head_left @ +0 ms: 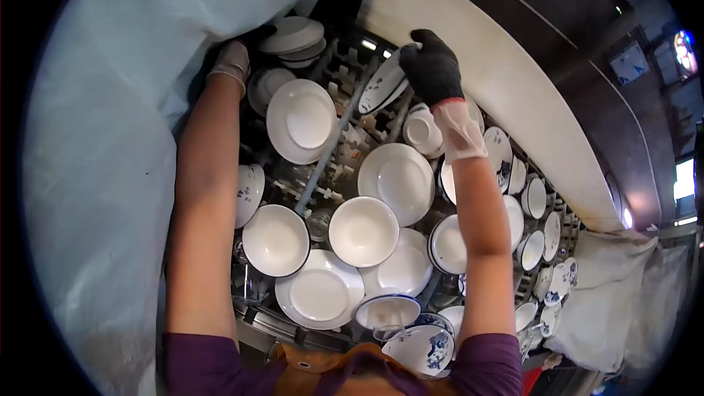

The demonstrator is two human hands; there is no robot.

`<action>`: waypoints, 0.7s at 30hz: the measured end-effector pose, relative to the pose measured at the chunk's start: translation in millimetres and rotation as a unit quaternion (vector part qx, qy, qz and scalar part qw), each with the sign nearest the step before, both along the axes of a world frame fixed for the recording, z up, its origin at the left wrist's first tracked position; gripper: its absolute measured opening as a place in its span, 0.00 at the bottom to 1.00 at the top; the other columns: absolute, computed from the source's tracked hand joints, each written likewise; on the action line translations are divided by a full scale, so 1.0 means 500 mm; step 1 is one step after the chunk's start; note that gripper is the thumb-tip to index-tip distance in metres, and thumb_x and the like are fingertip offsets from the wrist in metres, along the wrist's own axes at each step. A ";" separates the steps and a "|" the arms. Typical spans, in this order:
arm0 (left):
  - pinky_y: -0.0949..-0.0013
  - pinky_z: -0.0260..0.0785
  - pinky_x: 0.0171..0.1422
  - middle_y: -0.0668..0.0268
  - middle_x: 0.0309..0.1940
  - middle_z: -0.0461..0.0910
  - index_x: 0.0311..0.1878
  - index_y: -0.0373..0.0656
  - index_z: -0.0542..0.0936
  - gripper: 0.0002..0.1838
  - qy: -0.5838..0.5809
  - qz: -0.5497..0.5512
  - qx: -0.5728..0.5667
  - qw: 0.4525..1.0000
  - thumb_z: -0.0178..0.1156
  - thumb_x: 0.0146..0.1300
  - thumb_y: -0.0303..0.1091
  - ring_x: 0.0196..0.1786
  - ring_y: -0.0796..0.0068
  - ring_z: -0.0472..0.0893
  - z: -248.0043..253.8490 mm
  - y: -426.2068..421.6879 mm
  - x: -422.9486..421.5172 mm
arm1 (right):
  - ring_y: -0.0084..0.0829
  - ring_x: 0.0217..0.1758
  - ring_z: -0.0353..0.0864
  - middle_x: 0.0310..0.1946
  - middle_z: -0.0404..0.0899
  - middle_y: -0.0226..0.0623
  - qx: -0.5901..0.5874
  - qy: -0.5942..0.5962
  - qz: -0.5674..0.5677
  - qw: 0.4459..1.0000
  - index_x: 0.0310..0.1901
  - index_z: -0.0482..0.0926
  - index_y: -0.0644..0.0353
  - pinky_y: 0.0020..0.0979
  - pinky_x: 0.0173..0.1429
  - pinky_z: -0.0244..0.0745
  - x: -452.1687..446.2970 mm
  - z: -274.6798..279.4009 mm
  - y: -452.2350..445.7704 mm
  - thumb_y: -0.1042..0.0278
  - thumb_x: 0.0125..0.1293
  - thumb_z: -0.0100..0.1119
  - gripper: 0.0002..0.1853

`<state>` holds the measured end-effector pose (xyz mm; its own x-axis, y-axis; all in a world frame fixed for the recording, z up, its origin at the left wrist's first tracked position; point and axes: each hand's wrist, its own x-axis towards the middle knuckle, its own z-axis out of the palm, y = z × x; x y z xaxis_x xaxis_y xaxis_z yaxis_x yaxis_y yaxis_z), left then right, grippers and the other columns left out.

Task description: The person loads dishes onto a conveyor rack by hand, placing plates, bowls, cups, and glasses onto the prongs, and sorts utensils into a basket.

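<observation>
My right hand [433, 66], in a black glove with a clear plastic cuff, is closed on the rim of a patterned dish [383, 86] held on edge, with another rim just behind it. My left hand [249, 42] reaches to the far left, its dark glove mostly lost in shadow. Its fingers meet the edge of a small stack of white plates [293, 33], and the grip is partly hidden. Just below that stack are a smaller white dish [270, 88] and a large white plate [302, 121].
Under the dishes runs a grey pegged conveyor [352, 143] with a long bar. White bowls [364, 231], plates [320, 290] and blue-patterned bowls [422, 348] crowd the near side and right. A pale curtain [110, 139] hangs at left; a cream panel [499, 66] borders the far side.
</observation>
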<state>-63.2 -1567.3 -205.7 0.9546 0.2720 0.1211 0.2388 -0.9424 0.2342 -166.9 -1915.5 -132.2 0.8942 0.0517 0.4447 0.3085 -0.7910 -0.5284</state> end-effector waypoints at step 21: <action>0.65 0.70 0.50 0.56 0.41 0.80 0.38 0.41 0.79 0.14 -0.397 -0.159 -0.213 0.878 0.65 0.49 0.35 0.43 0.66 0.79 0.179 -0.133 -0.292 | 0.46 0.45 0.78 0.40 0.80 0.47 -0.133 0.132 0.077 0.979 0.40 0.82 0.55 0.41 0.49 0.73 0.200 -0.076 0.132 0.56 0.56 0.54 0.15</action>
<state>-209.3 -1633.6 -116.1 0.6506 0.1884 0.7356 -0.4190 -0.7189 0.5547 -67.0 -1849.7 -170.4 0.9485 0.2785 0.1512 0.3160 -0.8661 -0.3874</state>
